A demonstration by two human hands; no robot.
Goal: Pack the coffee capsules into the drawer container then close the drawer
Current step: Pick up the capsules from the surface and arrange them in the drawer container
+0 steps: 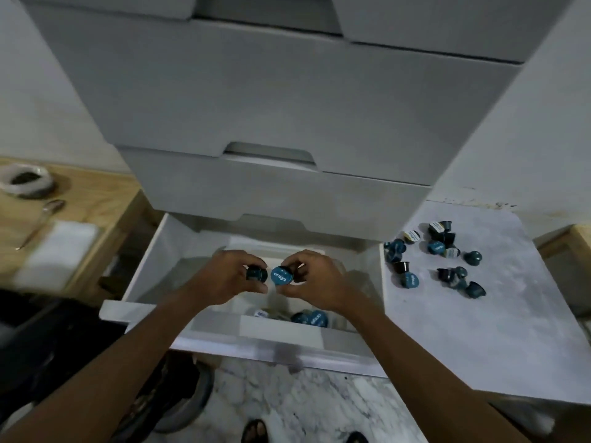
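Head view: both hands hover over the open bottom drawer [144,251] of a white drawer unit [256,100], just above centre frame. The left hand [224,276] is curled around 1 teal coffee capsule [256,273], fingers closed on its sides. The right hand [315,281] pinches another capsule [281,275] by its body, foil lid turned toward the camera. The 2 capsules sit almost touching each other, held above the white container [307,251] inside the drawer.

A few capsules [311,318] already lie in the container's near end, just behind the drawer front. Many more remain loose in a scattered pile [435,257] on the white surface [479,330] at the right of the frame, some on their sides. So the packing looks well short of done, and the drawer stands fully open.

What could go wrong: the capsules are small and smooth, so a release from this height may send one bouncing out of the container into the bare drawer floor at left, or over the front edge onto the marble floor [303,410]. With both hands so close, one could knock the other's capsule loose. Rounded capsules in the pile may roll off the surface if brushed. Capsules heaped high could catch the drawer above when closing.
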